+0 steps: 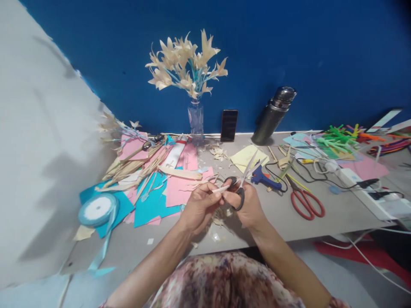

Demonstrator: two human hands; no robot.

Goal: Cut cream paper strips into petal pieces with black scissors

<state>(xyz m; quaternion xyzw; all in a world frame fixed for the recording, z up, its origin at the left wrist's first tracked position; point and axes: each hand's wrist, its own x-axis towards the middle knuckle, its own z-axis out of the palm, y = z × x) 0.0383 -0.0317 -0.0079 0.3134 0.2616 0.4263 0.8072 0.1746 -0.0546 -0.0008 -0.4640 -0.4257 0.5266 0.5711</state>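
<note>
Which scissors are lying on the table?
The red-handled scissors, right of the blue glue gun; the black-handled scissors are in the person's right hand.

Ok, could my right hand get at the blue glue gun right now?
Probably yes: the blue glue gun lies just beyond your right hand, nothing visibly covering it. But that hand holds black-handled scissors, so it may need freeing first.

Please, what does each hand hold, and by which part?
Right hand: silver-bladed, black-handled scissors, by the handle loops. Left hand: a narrow cream strip, pinched; which end is unclear.
</note>
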